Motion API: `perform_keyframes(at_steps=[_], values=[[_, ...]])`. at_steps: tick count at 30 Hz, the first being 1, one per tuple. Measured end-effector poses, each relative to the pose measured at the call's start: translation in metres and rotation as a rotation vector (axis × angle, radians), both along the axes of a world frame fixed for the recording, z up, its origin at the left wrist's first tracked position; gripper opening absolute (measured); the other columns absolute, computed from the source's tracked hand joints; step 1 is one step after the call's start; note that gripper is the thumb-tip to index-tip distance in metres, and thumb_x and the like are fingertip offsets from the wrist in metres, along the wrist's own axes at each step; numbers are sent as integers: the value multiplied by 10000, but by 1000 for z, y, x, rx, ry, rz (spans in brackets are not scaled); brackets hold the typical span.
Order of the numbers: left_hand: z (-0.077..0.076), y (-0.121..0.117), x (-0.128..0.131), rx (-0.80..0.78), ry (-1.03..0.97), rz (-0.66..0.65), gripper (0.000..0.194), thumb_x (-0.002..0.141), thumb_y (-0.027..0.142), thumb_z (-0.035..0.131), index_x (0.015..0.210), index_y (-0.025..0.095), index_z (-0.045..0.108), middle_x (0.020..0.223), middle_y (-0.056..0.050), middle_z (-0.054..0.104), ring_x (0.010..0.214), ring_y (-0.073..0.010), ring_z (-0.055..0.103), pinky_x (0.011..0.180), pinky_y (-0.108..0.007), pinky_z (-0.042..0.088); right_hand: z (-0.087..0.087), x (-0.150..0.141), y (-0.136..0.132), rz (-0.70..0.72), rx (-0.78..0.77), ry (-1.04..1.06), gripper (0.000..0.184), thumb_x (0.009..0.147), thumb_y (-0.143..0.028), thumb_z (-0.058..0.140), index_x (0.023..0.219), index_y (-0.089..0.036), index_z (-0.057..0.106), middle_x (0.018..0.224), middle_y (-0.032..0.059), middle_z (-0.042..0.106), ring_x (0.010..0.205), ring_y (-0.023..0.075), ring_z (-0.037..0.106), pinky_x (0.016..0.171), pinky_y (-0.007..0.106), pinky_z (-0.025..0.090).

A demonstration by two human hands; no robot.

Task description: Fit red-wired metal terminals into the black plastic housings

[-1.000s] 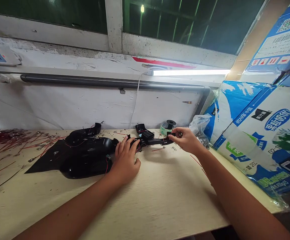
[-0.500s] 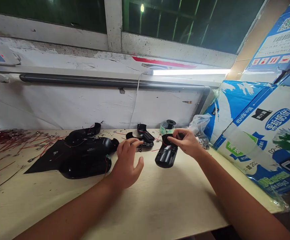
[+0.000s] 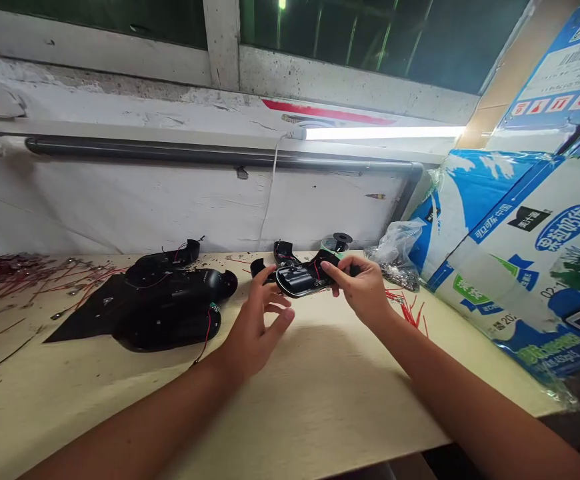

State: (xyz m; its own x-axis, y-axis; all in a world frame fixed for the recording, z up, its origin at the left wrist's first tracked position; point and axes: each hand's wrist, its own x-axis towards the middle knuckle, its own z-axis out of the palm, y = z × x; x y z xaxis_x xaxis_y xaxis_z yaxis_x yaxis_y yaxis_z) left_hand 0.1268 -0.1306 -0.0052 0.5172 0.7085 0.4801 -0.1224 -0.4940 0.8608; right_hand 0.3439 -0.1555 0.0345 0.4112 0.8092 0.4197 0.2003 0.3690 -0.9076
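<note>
A glossy black plastic shell [image 3: 300,280] with a red wire in its hollow side is held above the table. My right hand [image 3: 360,283] pinches its right end between thumb and fingers. Close to the shell's left end is my left hand [image 3: 263,320], thumb spread from curved fingers and nothing held; whether a fingertip touches the shell I cannot tell. Behind the hands lie more black shell pieces [image 3: 284,251], partly hidden. Left of my left hand, larger black shells [image 3: 165,327] rest on a dark sheet [image 3: 87,319], one with a small green board and red wire.
Loose red wires [image 3: 7,283] with small parts spread over the table's left. A black spool [image 3: 343,237], a clear plastic bag [image 3: 401,243] of small metal parts and more red wires [image 3: 413,312] lie at right. Printed cartons [image 3: 505,233] line the right edge; a lit tube [image 3: 385,133] crosses the wall.
The shell in my right hand has turned from hanging downward to lying sideways, its hollow side now showing, its free end toward my left hand. Red wires right of my right hand have come into sight.
</note>
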Motion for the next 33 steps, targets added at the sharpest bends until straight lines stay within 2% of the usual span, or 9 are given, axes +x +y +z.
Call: perform_keyframes(at_steps=[6,11,14,18,22,25,27,30,33], values=[[-3,0,7,-86,-56,90,818,941,415,623,1575,340,111,1539,-109,429,1345,-247,504,1171,-469,345,-10,-26,-9,4,-40,-42,395,730,-497,825,674,-187,586,490,-76,405,386,100,463,376,235,306],[-1,-1,8,-124,-166,78,710,974,504,528,1566,307,190,1546,-125,430,1312,-263,537,1115,-465,428,-17,-39,-19,28,34,-256,294,774,-429,803,767,-172,658,564,-39,475,500,97,408,471,252,336],[4,-1,8,-121,-216,101,697,961,550,524,1548,278,263,1535,-122,455,1370,-272,488,1165,-452,374,-19,-40,-22,76,48,-316,265,806,-418,776,827,-172,679,595,-22,522,522,107,426,494,262,358],[5,1,7,-112,-157,232,601,967,547,513,1481,253,411,1438,-97,564,1392,-257,471,1217,-431,283,-20,-40,-23,178,-30,-450,249,855,-434,722,872,-185,712,603,-17,548,526,110,423,505,262,355],[3,3,7,-82,-112,348,538,975,568,470,1389,231,533,1367,-90,616,1395,-252,460,1195,-396,314,-14,-39,-28,296,-64,-556,219,867,-386,698,957,-195,639,549,-72,456,485,93,356,503,251,325],[6,2,6,-153,-80,368,507,980,585,430,1287,223,608,1309,-86,643,1342,-247,503,1155,-372,360,-5,-38,-35,221,-8,-546,343,910,-337,622,658,-203,432,525,-77,321,499,87,272,488,253,254],[9,0,4,-214,-45,399,484,973,599,425,1172,219,652,1239,-84,665,1266,-247,551,1096,-351,411,1,-39,-39,127,67,-499,433,927,-312,587,610,-212,309,543,-68,281,524,92,251,493,260,234],[15,-4,1,-267,35,410,469,965,616,417,921,212,650,987,-69,691,1015,-232,628,899,-316,498,7,-39,-39,38,121,-401,358,930,-301,585,654,-210,376,570,-67,304,533,96,272,502,262,242],[19,-7,-1,-253,108,220,483,960,615,427,743,202,551,763,-25,617,768,-182,579,732,-288,487,4,-36,-31,122,-24,-295,180,928,-351,614,855,-203,545,562,-81,336,515,100,297,492,256,249]])
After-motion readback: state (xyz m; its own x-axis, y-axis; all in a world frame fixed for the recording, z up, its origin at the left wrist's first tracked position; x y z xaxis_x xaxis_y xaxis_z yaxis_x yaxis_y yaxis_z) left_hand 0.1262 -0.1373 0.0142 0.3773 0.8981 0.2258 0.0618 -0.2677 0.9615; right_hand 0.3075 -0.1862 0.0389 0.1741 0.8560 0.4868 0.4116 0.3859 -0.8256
